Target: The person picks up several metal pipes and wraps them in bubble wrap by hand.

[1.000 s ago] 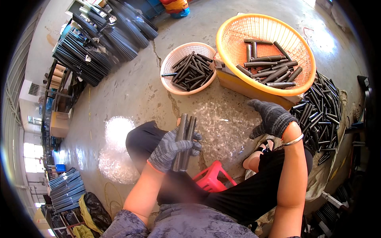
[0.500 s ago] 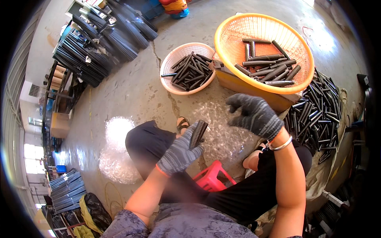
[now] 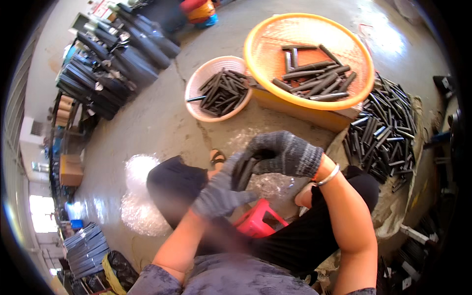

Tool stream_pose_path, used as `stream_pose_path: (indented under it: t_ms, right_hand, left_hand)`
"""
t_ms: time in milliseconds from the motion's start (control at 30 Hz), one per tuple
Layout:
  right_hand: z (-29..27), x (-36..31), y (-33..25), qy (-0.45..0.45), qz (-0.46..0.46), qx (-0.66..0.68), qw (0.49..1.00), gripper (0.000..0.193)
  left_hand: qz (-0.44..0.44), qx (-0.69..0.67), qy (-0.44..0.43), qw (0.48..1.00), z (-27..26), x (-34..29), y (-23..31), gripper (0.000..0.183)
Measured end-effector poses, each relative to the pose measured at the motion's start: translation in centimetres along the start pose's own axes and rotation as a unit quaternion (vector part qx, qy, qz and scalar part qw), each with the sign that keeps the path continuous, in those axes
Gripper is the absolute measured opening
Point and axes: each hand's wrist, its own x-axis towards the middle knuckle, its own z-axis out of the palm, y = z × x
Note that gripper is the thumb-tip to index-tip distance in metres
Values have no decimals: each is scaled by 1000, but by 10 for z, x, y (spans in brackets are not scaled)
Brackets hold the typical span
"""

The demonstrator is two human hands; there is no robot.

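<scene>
Both my gloved hands meet right in front of me, over my lap, and between them are the dark tubes (image 3: 242, 173), slanting, partly covered and too blurred to count! My left hand (image 3: 220, 189) is under and beside them, thumb spread out to the right, fingers pointing up along the tubes; how tightly those fingers close, I cannot tell. My right hand (image 3: 281, 153) arches over from the other side, its fingers curled around the upper ends and overlapping my left fingers, and whether it pinches a tube of its own I cannot tell either. A silver bangle (image 3: 328, 176) shines on my right wrist. Down between my knees there's the red stool (image 3: 258, 219), and out on the floor (image 3: 132, 128), left of my left knee, a heap of clear plastic (image 3: 142, 214) catches the light. Ahead of me, look, the small pale basket (image 3: 192, 109) is loaded with short dark tubes, one shiny piece poking across its left rim! Just beside it the big orange basket (image 3: 314, 104) sits tilted on a cardboard box (image 3: 300, 113), more tubes lying crisscross in it, and over on my right a great loose pile of tubes (image 3: 381, 130) spreads across a pale sheet (image 3: 393, 211)
</scene>
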Motion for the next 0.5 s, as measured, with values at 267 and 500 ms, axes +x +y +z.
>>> stream_pose_path:
  t_ms: [267,500]
  right_hand:
    - [0,-3,7,-27,50,8,998,48]
    - [-27,-25,44,-19,259,-400,879,65]
  left_hand:
    - [-145,-349,-20,926,-1,-8,-6,55]
    - [-150,-248,0,957,-5,-15,-20,37]
